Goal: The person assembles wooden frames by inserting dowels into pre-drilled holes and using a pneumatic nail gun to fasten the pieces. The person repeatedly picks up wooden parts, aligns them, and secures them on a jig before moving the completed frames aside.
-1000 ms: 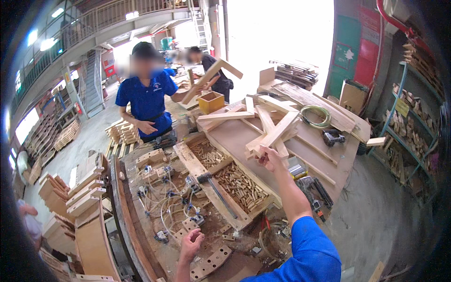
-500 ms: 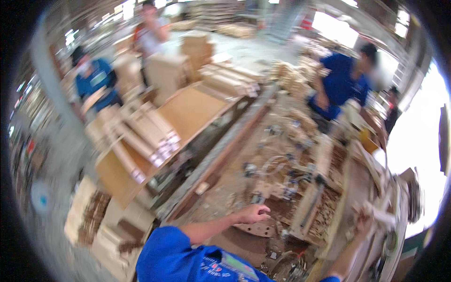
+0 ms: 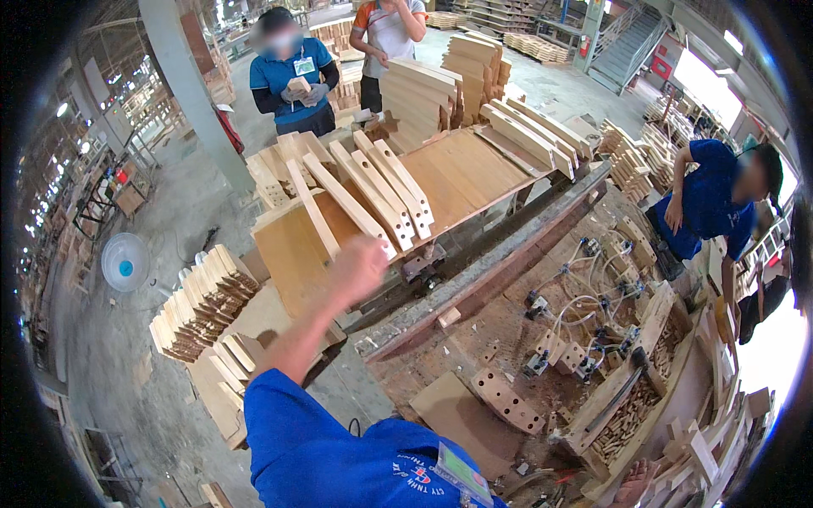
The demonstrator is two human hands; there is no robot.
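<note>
My left hand (image 3: pixel 360 269) reaches forward over the near edge of a brown board table (image 3: pixel 284 254). It is smeared by motion, at the near end of a pale wooden slat (image 3: pixel 343 201), and I cannot tell whether it grips it. Several more slats with drilled ends (image 3: pixel 391 182) lie side by side there. Low at the right, my right hand (image 3: pixel 637 483) shows only in part, its fingers stretched out and no held thing visible. Beside it lies a heap of pale wood pieces (image 3: pixel 701 453).
A workbench (image 3: pixel 474 339) carries air hoses with clamps (image 3: pixel 584 305), a drilled curved block (image 3: pixel 506 400) and a trough of wood bits (image 3: pixel 627 427). Stacked slats (image 3: pixel 203 300) stand at the left. One co-worker (image 3: pixel 716 190) is at the right; two others stand beyond the table.
My left hand has moved from above the workbench to the slats on the left. My right hand has come down and back from the wood heap. The view has turned left.
</note>
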